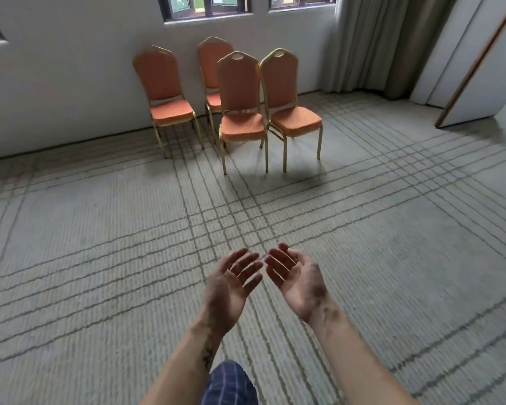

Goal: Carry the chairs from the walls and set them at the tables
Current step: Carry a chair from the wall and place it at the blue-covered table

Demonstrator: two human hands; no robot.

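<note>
Standing by the white wall (70, 83) under the windows (211, 4), four orange padded chairs with gold metal frames make a loose group on the carpet (100, 229). The leftmost chair (170, 109) is set a little apart from the others, close to the wall. The rear chair (214, 62) is nearest the wall, its seat largely hidden behind the front left chair (241, 124). The front right chair (292, 118) stands just beside that one; whether their frames touch cannot be told. All four are upright, with their seats facing into the room.

Well apart from them, low in the view, the left hand (231, 283) and right hand (297, 283) are held out side by side. The palms are turned up and inward, the fingers spread and relaxed, holding nothing. The fingertips are near each other but not touching.

A grey curtain (368, 45) hangs to the right of the windows. A leg in blue checked cloth (231, 384) shows between the forearms.
</note>
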